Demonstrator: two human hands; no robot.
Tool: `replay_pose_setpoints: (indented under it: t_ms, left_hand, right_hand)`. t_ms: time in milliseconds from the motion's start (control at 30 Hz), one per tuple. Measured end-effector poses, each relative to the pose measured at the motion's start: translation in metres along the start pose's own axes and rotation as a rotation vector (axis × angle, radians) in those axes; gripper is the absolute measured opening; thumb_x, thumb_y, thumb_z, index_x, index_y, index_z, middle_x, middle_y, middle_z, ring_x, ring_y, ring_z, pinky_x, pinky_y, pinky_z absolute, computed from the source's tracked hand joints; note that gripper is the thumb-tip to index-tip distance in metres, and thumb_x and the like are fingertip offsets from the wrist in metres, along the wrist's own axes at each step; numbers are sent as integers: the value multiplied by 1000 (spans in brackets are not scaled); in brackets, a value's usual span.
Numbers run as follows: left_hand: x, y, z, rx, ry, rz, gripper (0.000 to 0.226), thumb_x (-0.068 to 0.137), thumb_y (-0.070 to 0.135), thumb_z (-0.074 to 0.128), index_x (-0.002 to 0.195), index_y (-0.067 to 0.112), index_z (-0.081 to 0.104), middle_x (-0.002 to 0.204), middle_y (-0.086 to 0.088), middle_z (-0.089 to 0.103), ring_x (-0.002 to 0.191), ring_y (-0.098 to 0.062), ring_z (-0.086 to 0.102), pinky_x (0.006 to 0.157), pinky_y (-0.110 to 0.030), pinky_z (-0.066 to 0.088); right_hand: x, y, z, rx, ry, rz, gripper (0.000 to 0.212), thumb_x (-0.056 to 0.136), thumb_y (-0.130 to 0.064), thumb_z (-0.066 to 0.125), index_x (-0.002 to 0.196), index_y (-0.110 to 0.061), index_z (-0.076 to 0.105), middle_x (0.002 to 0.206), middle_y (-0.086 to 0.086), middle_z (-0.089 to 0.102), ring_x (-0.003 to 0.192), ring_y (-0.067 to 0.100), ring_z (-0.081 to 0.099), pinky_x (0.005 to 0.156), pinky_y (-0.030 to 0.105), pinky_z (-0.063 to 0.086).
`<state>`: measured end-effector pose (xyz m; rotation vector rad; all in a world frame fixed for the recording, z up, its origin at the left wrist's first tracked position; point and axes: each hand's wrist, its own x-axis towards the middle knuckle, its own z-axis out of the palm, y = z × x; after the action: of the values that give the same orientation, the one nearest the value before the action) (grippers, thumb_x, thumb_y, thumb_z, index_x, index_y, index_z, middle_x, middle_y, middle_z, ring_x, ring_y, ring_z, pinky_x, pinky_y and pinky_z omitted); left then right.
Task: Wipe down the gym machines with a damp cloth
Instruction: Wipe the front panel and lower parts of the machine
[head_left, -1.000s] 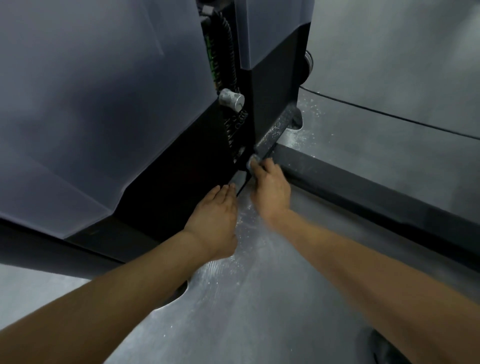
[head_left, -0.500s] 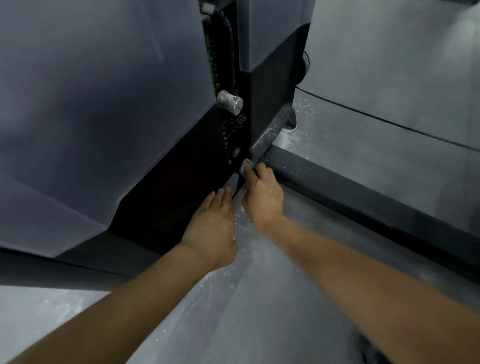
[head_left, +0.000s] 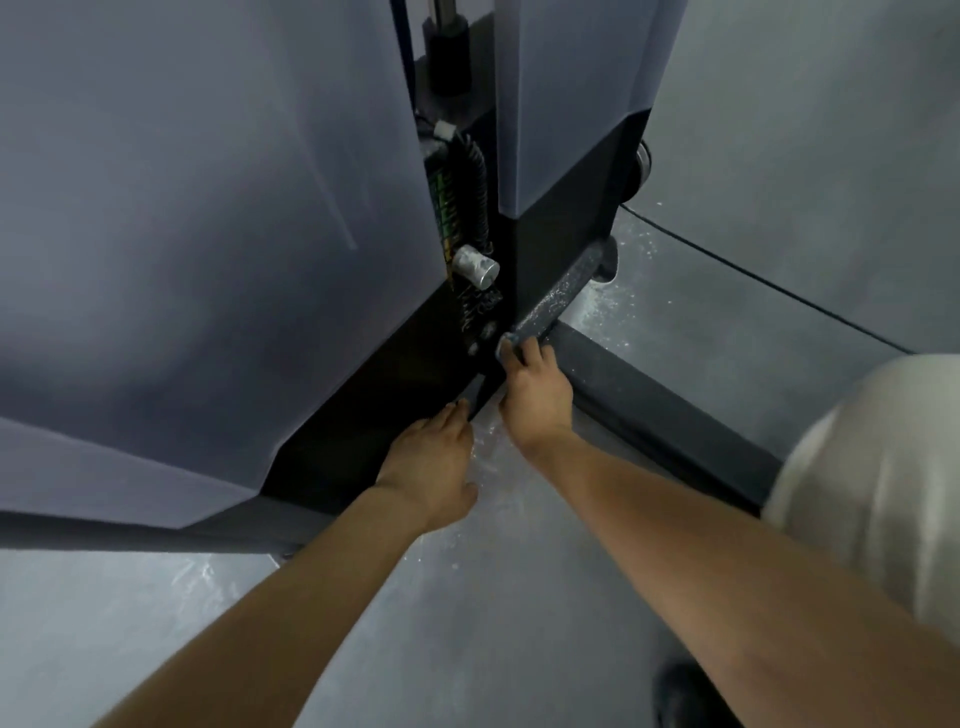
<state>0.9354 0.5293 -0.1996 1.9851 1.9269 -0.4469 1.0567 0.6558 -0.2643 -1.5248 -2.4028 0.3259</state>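
Barely anything has moved in the last second: the right hand (head_left: 535, 395) still curls its fingers over the near end of the dusty bar (head_left: 561, 296) at the foot of the machine (head_left: 208, 234), and the left hand (head_left: 431, 467) lies flat, fingers straight, against the black base (head_left: 363, 415) just beside it. No cloth shows plainly; it may sit under the right fingers. By its dust, the bar looks unwiped.
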Motion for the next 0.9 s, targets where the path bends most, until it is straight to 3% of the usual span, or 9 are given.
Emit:
replay_pose_setpoints:
  t_ms: [200,367,467,533,600,667,767,833,900]
  left_hand:
    - [6,21,-20,-47,-64,-132,97,100,55,60,171,13,9,179,-9,4,163,-25,19,128,-40,27]
    - [12,34,-43,-61,-201,-201,94,100,56,58,171,13,13,180,-9,0,162,-27,20,127,-40,28]
    - [20,34,-53,-58,-254,-211,87,101,56,58,169,15,23,180,-7,-1,159,-29,26,124,-42,35]
    - [23,31,-58,-105,-290,-222,82,101,56,58,168,20,29,180,-5,0,158,-29,29,122,-43,39]
    - [21,24,-68,-182,-324,-228,72,100,52,59,163,23,40,176,-8,21,150,-31,42,116,-42,46]
    - [8,24,-89,-263,-317,-228,51,100,43,60,145,20,58,152,-10,54,127,-31,60,103,-39,54]
    - [-12,27,-135,-276,-115,-156,36,102,35,54,131,18,66,126,-7,66,110,-28,64,89,-38,55]
    - [-26,33,-179,-255,192,-86,38,103,36,47,134,24,66,123,-2,68,108,-23,65,86,-38,55]
    - [-39,43,-228,-251,515,7,38,103,33,48,136,29,65,122,4,69,106,-17,64,84,-36,56]
  right_hand:
    - [5,-1,-28,-92,-352,-271,59,92,0,59,150,-7,52,145,11,48,124,35,52,81,45,61]
    - [34,15,-49,-161,-480,-267,75,93,3,60,162,-7,33,158,12,38,137,35,46,93,47,58]
    - [36,10,-55,-168,-514,-263,71,94,4,60,161,-6,36,165,11,31,137,35,46,94,47,58]
    - [39,6,-60,-159,-521,-269,60,97,1,56,156,-7,44,159,13,40,133,35,53,97,46,57]
    - [42,6,-76,-139,-614,-315,49,101,-7,55,149,-14,57,147,10,55,127,32,61,97,42,58]
    - [37,13,-101,-55,-675,-341,43,101,-16,58,142,-24,67,138,5,66,119,27,66,94,35,58]
    - [34,25,-151,228,-479,-223,38,99,-17,60,135,-24,72,124,8,70,107,29,69,86,34,57]
    - [44,25,-195,381,-318,-270,34,99,-14,63,130,-23,74,112,1,64,99,24,68,86,39,57]
    - [57,19,-243,541,-206,-345,32,99,-11,66,128,-22,74,108,-11,57,99,11,64,92,29,55]
